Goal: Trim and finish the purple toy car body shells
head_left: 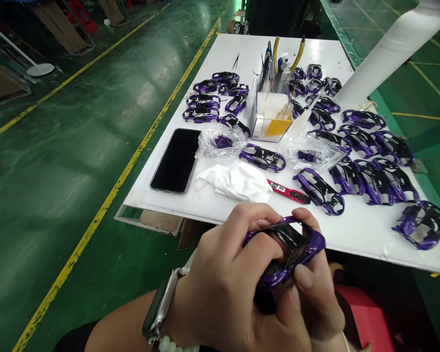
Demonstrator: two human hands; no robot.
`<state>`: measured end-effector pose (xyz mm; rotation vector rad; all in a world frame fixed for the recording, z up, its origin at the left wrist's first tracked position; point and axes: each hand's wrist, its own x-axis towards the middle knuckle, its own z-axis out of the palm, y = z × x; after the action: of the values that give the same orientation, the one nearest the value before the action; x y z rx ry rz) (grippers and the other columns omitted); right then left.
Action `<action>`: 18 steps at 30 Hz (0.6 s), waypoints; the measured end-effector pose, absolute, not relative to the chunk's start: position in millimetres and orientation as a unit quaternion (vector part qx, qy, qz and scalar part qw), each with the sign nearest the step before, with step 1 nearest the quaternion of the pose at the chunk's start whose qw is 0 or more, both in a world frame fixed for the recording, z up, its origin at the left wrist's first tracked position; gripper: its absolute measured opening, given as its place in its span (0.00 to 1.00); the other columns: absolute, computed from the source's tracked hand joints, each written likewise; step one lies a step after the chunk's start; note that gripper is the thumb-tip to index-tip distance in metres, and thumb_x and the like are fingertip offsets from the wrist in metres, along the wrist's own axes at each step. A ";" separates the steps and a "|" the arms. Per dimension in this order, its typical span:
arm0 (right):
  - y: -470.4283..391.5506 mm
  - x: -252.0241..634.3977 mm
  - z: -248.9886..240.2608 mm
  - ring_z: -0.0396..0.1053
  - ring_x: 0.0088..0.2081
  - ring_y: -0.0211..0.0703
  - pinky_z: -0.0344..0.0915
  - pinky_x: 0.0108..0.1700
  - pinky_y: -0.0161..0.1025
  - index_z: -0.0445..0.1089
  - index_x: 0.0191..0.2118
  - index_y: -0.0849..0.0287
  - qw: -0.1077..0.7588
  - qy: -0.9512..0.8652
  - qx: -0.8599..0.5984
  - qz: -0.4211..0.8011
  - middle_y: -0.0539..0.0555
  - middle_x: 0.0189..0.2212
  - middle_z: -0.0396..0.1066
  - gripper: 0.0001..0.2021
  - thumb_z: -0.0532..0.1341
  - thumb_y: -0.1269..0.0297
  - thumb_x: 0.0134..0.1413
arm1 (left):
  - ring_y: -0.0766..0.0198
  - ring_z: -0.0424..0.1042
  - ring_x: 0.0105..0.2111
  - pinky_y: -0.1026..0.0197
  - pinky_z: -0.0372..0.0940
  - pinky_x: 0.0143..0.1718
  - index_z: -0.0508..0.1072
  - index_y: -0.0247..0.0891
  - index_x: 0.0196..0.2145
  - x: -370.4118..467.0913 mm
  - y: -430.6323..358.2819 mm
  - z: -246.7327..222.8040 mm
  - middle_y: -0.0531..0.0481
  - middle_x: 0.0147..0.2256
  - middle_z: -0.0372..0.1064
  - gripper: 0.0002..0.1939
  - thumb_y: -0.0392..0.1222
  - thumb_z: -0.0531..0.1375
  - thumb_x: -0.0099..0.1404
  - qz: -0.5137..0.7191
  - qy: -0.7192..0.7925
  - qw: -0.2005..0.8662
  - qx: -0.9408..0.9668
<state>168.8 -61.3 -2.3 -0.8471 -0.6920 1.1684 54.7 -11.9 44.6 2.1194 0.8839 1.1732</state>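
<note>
Head view: at left of centre a black phone [175,161] lies on the white counter [370,234], with a crumpled white cloth [236,181] just to its right. In the lower middle of the frame, the left hand [220,278], its fingers curled, holds the left side of a purple-and-black car shell [293,239], while the right hand [320,288], also partly closed, grips the shell's right end. Toward the right edge, similar shells [377,181] crowd the counter.
</note>
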 end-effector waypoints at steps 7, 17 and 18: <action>-64.4 174.2 -1.8 0.76 0.36 0.48 0.77 0.36 0.44 0.67 0.59 0.35 0.675 -0.304 -0.415 0.530 0.49 0.42 0.75 0.24 0.64 0.48 0.57 | 0.56 0.77 0.43 0.57 0.75 0.42 0.72 0.33 0.39 61.2 -14.3 53.3 0.40 0.47 0.73 0.10 0.43 0.61 0.63 0.397 0.342 0.203 0.827; -58.2 164.1 0.3 0.77 0.37 0.49 0.76 0.39 0.43 0.72 0.53 0.37 0.705 -0.318 -0.424 0.471 0.49 0.43 0.76 0.19 0.59 0.51 0.55 | 0.59 0.76 0.35 0.57 0.72 0.31 0.71 0.35 0.34 68.0 -19.1 55.0 0.44 0.45 0.76 0.02 0.35 0.60 0.66 0.384 0.358 0.106 0.844; -58.8 164.5 0.8 0.77 0.38 0.49 0.76 0.40 0.42 0.72 0.53 0.36 0.707 -0.318 -0.424 0.467 0.48 0.43 0.75 0.19 0.59 0.50 0.56 | 0.60 0.76 0.35 0.57 0.72 0.31 0.71 0.36 0.34 68.3 -19.7 53.4 0.44 0.45 0.76 0.02 0.36 0.60 0.66 0.395 0.359 0.107 0.839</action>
<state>164.5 -58.8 0.8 -0.9424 -0.7072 1.0380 68.3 -19.7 53.4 2.4702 1.0569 1.1640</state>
